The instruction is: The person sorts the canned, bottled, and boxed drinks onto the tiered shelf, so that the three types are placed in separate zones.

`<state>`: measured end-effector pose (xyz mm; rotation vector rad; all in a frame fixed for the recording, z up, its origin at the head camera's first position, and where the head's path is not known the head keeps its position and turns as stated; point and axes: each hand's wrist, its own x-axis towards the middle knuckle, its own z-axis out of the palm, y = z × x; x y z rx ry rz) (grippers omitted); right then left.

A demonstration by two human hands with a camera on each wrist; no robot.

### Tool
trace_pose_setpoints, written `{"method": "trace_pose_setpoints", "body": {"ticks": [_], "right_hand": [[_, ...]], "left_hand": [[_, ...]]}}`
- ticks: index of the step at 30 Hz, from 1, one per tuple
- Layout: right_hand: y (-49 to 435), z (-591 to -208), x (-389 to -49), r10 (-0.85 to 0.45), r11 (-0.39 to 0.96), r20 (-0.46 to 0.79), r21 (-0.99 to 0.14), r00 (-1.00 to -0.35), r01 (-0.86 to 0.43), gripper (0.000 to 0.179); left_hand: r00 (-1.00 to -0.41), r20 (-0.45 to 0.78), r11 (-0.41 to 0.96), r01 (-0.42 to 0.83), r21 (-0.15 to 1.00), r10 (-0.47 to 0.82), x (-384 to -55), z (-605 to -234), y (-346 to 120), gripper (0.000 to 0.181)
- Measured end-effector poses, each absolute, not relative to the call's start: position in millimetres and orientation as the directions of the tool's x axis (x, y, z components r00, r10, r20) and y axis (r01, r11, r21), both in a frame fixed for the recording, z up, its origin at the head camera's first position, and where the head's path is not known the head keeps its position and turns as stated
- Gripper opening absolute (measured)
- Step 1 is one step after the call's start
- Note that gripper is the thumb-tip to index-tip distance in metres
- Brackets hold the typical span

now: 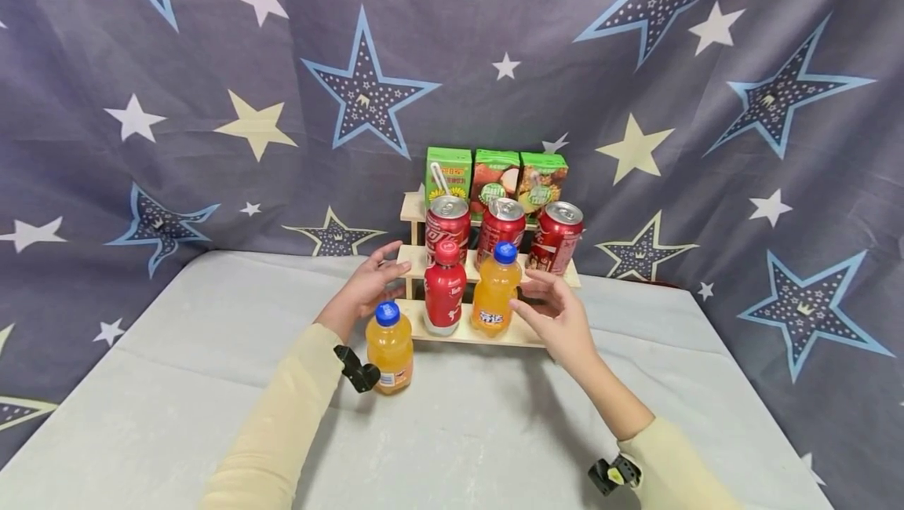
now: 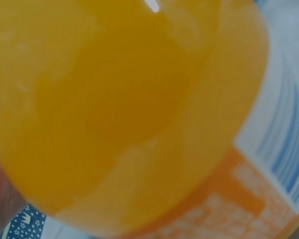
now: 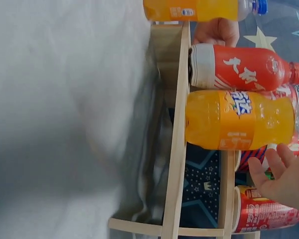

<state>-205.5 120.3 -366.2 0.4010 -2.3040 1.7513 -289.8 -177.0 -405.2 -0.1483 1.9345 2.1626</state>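
Observation:
On the lowest step of a wooden tiered rack (image 1: 508, 333) stand a red bottle (image 1: 445, 290) and an orange soda bottle (image 1: 492, 298) with a blue cap. My right hand (image 1: 561, 318) is beside the soda bottle's right side, its fingers loosely bent and spread, fingertips close to the bottle (image 3: 239, 119). My left hand (image 1: 370, 282) is at the rack's left end, fingers extended along the edge of the middle step. Just in front of that wrist, a second orange soda bottle (image 1: 390, 349) stands upright on the table; it fills most of the left wrist view.
Three red cans (image 1: 501, 227) line the middle step. Behind them, three drink cartons (image 1: 497, 176) occupy the top step, one with a white straw (image 1: 439, 179). A pale cloth covers the table (image 1: 452, 439), and a star-patterned curtain (image 1: 452, 47) hangs close behind the rack.

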Motion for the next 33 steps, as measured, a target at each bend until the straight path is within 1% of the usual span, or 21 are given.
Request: {"method": "trace_pose_setpoints", "body": {"ticks": [5,9,18,23,27,33], "right_hand": [[110.0,-369.6,-194.6,-0.078,0.247,0.351,-0.900,-0.933,-0.359,0.042],[97.6,-374.4,-186.2,-0.121,0.226,0.337,-0.907,-0.934,-0.357,0.040],[63.2,-392.5,-175.9,-0.295,0.197,0.257,-0.926,-0.920,-0.322,0.043],[43.4,-401.0,-175.4,-0.372,0.182,0.245,-0.927,-0.895,-0.329,0.046],[29.7,-405.9,-176.3,-0.408,0.174,0.234,-0.929,-0.883,-0.327,0.049],[14.6,-410.4,-175.1,-0.427,0.168,0.202,-0.940,-0.881,-0.297,0.053]], "left_hand": [[-0.968,-0.229,-0.105,-0.240,0.965,0.105,-290.0,-405.9,-178.4,0.066],[-0.969,-0.223,-0.102,-0.235,0.967,0.109,-289.6,-406.5,-178.8,0.066],[-0.969,-0.221,-0.109,-0.232,0.967,0.110,-290.9,-406.2,-178.5,0.066],[-0.970,-0.214,-0.099,-0.225,0.969,0.112,-290.7,-406.9,-178.7,0.066],[-0.971,-0.210,-0.100,-0.221,0.970,0.116,-291.3,-407.5,-178.4,0.065],[-0.973,-0.195,-0.109,-0.209,0.972,0.127,-290.0,-407.5,-178.1,0.066]]}}
